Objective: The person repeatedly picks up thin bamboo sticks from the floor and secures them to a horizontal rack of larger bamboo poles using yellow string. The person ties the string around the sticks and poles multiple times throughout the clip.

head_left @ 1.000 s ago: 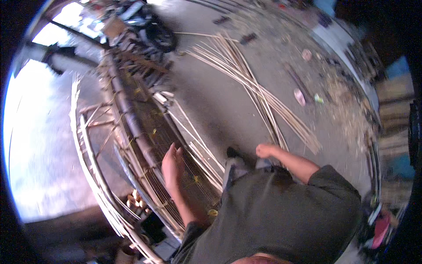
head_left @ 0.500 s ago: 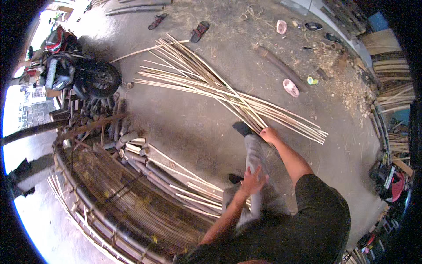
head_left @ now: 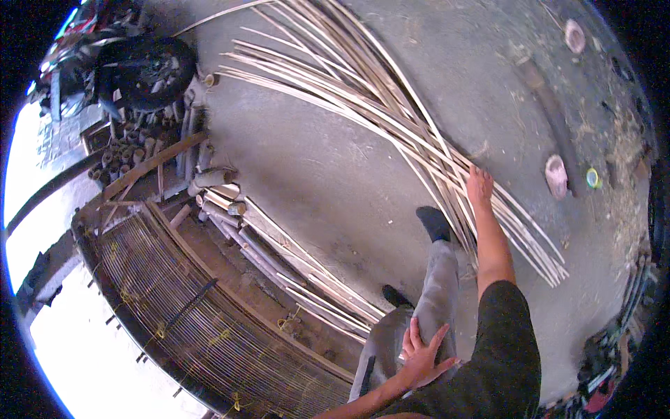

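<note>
Long, pale bamboo strips (head_left: 370,115) lie on the floor in two crossing bundles. My right hand (head_left: 479,185) reaches down to the strips close to where the bundles cross. Its fingers are bent and closed at the strips, though how many they hold is hidden. My left hand (head_left: 423,357) rests on my grey trouser leg with its fingers spread and holds nothing. My dark-socked foot (head_left: 434,223) stands beside the ends of one bundle.
A slatted bamboo bench (head_left: 230,325) fills the lower left, with cut bamboo poles (head_left: 258,255) and more strips beside it. A motorcycle wheel (head_left: 146,73) stands at the upper left. Pink clogs (head_left: 556,176) and a yellow-green roll (head_left: 593,178) lie to the right.
My right hand has left the near ends of one bundle and moved onto strips of the other. My left hand stays on my leg, fingers spread. The view has shifted.
</note>
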A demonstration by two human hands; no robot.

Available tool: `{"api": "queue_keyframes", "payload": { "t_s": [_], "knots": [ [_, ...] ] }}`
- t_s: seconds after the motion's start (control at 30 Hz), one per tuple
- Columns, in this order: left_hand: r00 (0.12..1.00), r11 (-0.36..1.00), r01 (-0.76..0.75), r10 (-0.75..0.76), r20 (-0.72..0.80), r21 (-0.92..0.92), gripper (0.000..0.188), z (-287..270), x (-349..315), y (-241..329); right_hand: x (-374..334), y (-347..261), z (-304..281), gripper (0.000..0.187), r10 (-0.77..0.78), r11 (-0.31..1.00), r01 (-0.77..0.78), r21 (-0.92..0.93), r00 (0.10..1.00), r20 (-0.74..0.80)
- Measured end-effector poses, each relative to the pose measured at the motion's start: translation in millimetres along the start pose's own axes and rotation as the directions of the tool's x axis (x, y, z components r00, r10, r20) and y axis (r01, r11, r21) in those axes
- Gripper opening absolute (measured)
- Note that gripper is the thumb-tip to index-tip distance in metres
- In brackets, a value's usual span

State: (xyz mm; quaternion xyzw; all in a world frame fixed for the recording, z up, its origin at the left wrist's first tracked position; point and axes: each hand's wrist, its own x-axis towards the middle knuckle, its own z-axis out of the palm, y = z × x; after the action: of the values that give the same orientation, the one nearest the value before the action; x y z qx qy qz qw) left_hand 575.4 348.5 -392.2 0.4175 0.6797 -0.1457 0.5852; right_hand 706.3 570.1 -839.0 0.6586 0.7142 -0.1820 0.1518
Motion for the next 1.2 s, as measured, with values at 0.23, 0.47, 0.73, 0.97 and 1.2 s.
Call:
{"api": "queue_keyframes", "payload": {
  "t_s": [0.23, 0.47, 0.73, 0.97, 1.2],
  "knots": [
    [0.994, 0.992, 0.082, -0.074, 0.084, -0.099, 0.079, -16.7, -0.4, 10.1, -49.8, -17.4, -102.2, 0.022, -0.172, 0.902, 0.210, 0.378, 0.976, -0.133],
    [0.990, 0.949, -0.123, 0.095, -0.107, -0.291, 0.063, 75.5, -6.8, -62.9, -156.7, -106.9, -356.0, 0.025, -0.141, 0.691, 0.317, 0.650, 0.941, -0.309],
    [0.744, 0.858, -0.294, -0.071, -0.665, -0.421, 0.056, -84.3, -135.4, -108.5, -254.7, -297.5, -652.8, 0.022, -0.291, 0.261, 0.650, 0.714, 0.758, -0.583],
    [-0.076, 0.831, -0.482, -0.354, -0.932, -0.277, 0.056, -202.8, -385.2, -150.3, -500.0, -517.8, -737.0, 0.024, -0.839, -0.371, -0.017, 0.928, 0.435, -0.327],
    [-0.400, 0.632, -0.384, -0.771, -0.496, -0.673, 0.019, -9.8, -546.3, -181.0, -731.5, -539.1, -651.0, 0.022, -0.977, -0.149, -0.317, 0.937, 0.194, -0.090]
  ]
}}
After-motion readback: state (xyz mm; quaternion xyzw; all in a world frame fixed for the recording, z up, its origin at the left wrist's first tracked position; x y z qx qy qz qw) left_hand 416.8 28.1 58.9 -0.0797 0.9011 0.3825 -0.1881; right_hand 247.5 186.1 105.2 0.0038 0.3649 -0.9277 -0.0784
